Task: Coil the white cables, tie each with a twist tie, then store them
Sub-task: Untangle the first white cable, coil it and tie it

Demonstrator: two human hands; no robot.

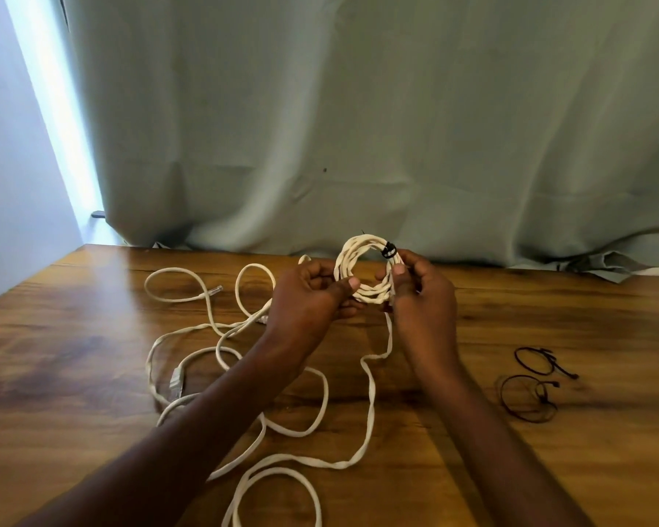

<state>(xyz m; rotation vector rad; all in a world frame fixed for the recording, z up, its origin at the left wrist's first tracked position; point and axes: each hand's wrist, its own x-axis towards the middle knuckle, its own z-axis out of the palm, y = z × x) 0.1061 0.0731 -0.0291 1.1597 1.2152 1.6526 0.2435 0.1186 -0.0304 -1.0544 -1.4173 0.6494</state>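
The person holds a coil (364,268) above the table (548,306), left hand (312,294) and right hand (421,289) each pinching a side; a tie (389,250) already binds its top. Storing it looks next, then coiling the loose cables (282,374) sprawled below. Spare ties (529,382) lie to the right, a curtain (358,127) hangs behind
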